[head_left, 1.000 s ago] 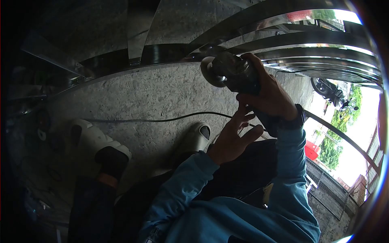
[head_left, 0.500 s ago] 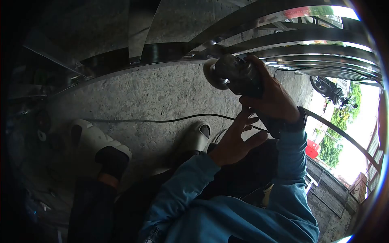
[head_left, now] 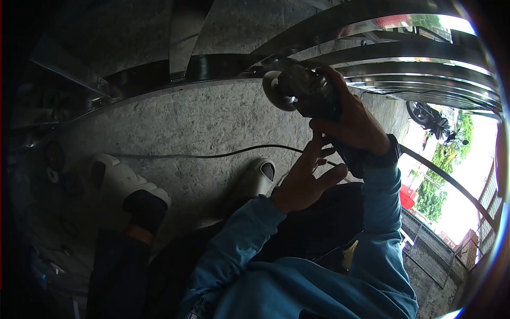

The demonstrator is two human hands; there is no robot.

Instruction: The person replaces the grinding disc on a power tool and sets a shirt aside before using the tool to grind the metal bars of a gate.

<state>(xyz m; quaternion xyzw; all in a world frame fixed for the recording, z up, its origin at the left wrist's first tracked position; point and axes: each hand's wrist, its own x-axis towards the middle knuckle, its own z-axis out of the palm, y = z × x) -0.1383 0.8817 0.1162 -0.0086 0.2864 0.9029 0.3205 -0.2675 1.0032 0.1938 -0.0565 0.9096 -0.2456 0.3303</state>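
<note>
My right hand (head_left: 357, 119) is wrapped round the body of an angle grinder (head_left: 314, 94), its disc (head_left: 277, 91) facing left, close to the lower edge of a shiny metal frame (head_left: 223, 66). Below it, my left hand (head_left: 304, 183) has its thumb spread from its fingers. Its raised fingertips reach the grinder's underside near my right thumb, without wrapping round the tool. A dark power cable (head_left: 228, 154) runs across the concrete floor behind the left hand.
Metal bars (head_left: 404, 69) of the frame stretch to the upper right. My shoes (head_left: 258, 179) rest on the concrete floor (head_left: 207, 122). Farther off at the right are a motorcycle (head_left: 433, 119), a red object (head_left: 407, 196) and a mesh panel (head_left: 427, 242).
The grinder and both hands have shifted slightly up and to the left in view. My right hand keeps its hold, and the left hand's fingers stay much the same.
</note>
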